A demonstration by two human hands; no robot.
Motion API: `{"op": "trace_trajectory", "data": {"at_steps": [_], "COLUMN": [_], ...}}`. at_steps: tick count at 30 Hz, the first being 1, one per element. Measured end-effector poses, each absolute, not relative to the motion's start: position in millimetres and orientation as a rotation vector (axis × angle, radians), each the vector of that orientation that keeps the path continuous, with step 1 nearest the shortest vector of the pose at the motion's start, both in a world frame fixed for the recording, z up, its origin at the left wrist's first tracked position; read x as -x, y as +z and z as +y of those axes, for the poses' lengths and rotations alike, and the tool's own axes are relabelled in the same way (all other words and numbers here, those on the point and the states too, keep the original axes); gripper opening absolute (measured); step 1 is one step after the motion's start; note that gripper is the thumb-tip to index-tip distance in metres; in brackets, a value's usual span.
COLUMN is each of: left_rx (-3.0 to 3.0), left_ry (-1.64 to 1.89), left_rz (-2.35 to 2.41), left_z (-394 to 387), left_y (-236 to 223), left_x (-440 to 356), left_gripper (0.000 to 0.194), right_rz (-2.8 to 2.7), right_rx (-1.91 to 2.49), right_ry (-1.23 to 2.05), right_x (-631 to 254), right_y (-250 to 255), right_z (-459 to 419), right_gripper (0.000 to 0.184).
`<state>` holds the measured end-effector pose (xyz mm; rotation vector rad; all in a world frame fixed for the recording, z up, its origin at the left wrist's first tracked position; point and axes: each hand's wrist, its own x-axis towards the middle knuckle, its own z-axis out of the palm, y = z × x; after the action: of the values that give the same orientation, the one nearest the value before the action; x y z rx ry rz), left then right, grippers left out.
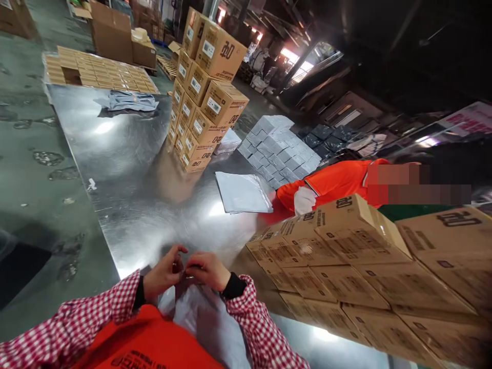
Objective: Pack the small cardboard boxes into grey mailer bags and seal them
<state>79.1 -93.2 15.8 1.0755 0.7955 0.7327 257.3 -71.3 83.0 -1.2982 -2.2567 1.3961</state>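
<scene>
Close to my body, a grey plastic mailing bag [209, 312] hangs over the near part of the metal table [134, 189]. Its upper edge is pinched by my left hand [166, 272] and my right hand [207, 269], whose fingertips almost meet. Both hands are closed, with the fingers curled at the bag's mouth. What is inside the bag cannot be made out. Farther up the table lies a flat stack of grey mailing bags [244, 192], apart from my hands.
Stacked cartons [207, 97] rise at the table's far end, beside a bundle of grey bags [132, 101]. More cartons [346, 256] line the right side. Behind them a co-worker in an orange top [334, 179] stands near piled grey parcels [280, 148]. A pallet of small boxes [111, 69] sits beyond.
</scene>
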Motion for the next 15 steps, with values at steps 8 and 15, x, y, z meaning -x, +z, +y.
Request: {"op": "trace_trajectory", "data": {"at_steps": [8, 15], "left_rx": [-1.054, -1.066], "left_ry": [0.669, 0.648], "left_rz": [0.79, 0.902], "left_z": [-90, -90], "left_y": [24, 28], "left_x": [-79, -77], "left_gripper": [0.055, 0.056], "right_rz": [-1.985, -1.838], "right_rx": [1.528, 1.783], "right_ry": [1.511, 1.349], "right_x": [-269, -272], "right_y": [79, 65], "right_z": [-70, -64], "right_gripper": [0.015, 0.022]}}
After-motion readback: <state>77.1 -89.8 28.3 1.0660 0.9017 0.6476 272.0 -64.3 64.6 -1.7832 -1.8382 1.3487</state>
